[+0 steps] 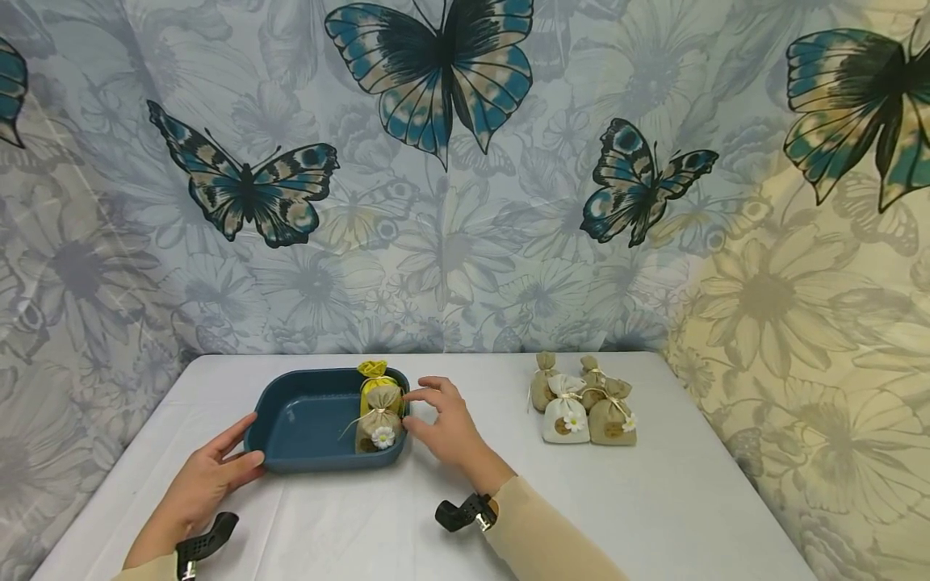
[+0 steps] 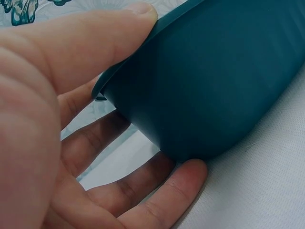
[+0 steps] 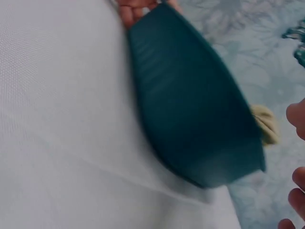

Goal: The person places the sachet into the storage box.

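1. Head cam sees into the blue tray (image 1: 305, 428), L part of the white-clothed table (image 1: 363, 524): yellow bag (image 1: 373, 369) at R end, beige bag w/ daisy (image 1: 380, 403) in front, partly hiding it. Both upright, side by side w/ tray's R wall.
2. L wrist cam gets only tray's outer wall + rim, no bags; but it shows the L hand's (image 1: 207, 476) grip up close, which head cam mostly hides.
3. R wrist cam (a bit blurred): outer wall lengthwise, tan bag top (image 3: 265, 125) over rim, L hand at far end.
4. Edges: tray's far rim near table's back edge; wide strip of cloth btwn tray and front of view.
5. R of tray, broad stretch of cloth, then bag group: white bag (image 1: 566, 415) + brown bag (image 1: 613, 424) in front, two more brown bags (image 1: 543, 387) behind, near back edge. Group well apart from R hand (image 1: 450, 428).
6. Inside tray, floor visible from L wall to the bags.
7. L hand: holds tray's near-L corner, thumb on rim, fingers apart vs. outer wall, lowest fingertips down by cloth.
8. R hand: fingers spread, slightly bent, thumb apart, just beside tray's R end; R wrist cam shows a gap btwn fingertips & tray. Grips nothing.
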A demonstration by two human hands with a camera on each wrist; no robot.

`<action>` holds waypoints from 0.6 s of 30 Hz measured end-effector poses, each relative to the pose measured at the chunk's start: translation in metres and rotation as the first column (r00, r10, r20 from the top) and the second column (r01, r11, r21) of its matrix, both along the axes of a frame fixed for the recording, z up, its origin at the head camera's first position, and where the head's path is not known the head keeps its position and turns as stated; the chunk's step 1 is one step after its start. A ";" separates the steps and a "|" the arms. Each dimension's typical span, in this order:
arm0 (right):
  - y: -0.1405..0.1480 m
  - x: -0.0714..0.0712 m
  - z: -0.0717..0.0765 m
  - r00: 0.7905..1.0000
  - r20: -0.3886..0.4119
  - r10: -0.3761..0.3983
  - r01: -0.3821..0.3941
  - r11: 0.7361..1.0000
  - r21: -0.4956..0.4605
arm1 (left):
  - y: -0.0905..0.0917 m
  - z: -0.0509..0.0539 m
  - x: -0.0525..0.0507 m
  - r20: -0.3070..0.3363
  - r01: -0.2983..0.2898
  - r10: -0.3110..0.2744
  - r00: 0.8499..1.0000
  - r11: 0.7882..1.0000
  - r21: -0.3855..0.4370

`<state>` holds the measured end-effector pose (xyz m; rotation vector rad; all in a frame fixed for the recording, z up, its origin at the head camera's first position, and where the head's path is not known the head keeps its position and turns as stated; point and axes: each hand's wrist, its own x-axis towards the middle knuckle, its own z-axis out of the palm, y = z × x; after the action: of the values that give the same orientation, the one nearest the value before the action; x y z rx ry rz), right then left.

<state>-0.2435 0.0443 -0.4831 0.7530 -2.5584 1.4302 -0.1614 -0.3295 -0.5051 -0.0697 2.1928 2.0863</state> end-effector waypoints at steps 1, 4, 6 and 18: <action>0.007 0.000 0.002 1.000 0.002 -0.009 0.009 0.999 -0.044 | 0.000 0.000 0.000 0.001 -0.002 0.002 1.000 1.000 0.002; 0.034 -0.001 0.011 0.998 -0.037 -0.051 0.044 0.986 -0.158 | 0.000 0.000 0.000 0.005 -0.005 0.005 1.000 1.000 0.007; 0.056 -0.001 0.017 0.994 -0.084 -0.074 0.054 0.976 -0.213 | 0.000 -0.001 0.000 0.007 -0.007 0.007 1.000 1.000 0.010; 0.210 0.019 0.047 0.896 -0.296 -0.330 0.305 0.944 -0.128 | 0.001 0.003 0.001 -0.004 0.002 -0.002 1.000 1.000 0.021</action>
<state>-0.2240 0.2544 -0.4365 0.4739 -2.2405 1.1902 -0.1604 -0.3285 -0.5019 -0.0623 2.1720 2.1094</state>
